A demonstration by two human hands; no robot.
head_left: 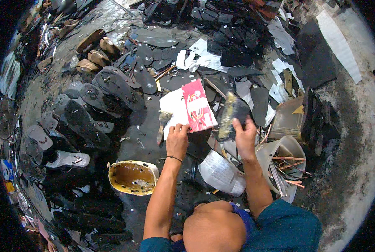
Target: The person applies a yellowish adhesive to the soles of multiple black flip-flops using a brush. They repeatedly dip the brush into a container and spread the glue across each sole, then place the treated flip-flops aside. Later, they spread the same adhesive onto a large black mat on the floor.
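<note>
Head view: L hand (177,140) is at the bottom edge of a red & white printed sheet (199,107), fingers bent & close together, tips on/at the edge nr where the red part meets the plain white part; can't tell if they pinch it or just press. Dark thin band (174,158) round L wrist. R hand (245,136) is just right of the sheet, thumb & fingers clamped on the lower right of a dark piece (240,110) w/ a yellowish, crusty left side, a bit blurred; it's apart from the sheet. Brush-like tool (165,118) lies at the sheet's left edge, yellowish end up, handle pointing down toward L hand. Below L, beside the L forearm, a yellow tub (131,192) w/ brownish stuff & dark bits inside. Between the forearms, lower R, a white sheet w/ writing (222,172); R of the R forearm, a tipped whitish bucket (296,147) w/ thin sticks. Above that, a brownish bin-like box (285,122). Far L, lots of dark sandals (118,89), one lighter sandal (69,159) among them, tan footwear (98,59) above. Top ctr, white scraps (204,50) & dark flat pieces (156,41) on the floor; upper R, a long white strip (338,46).
</note>
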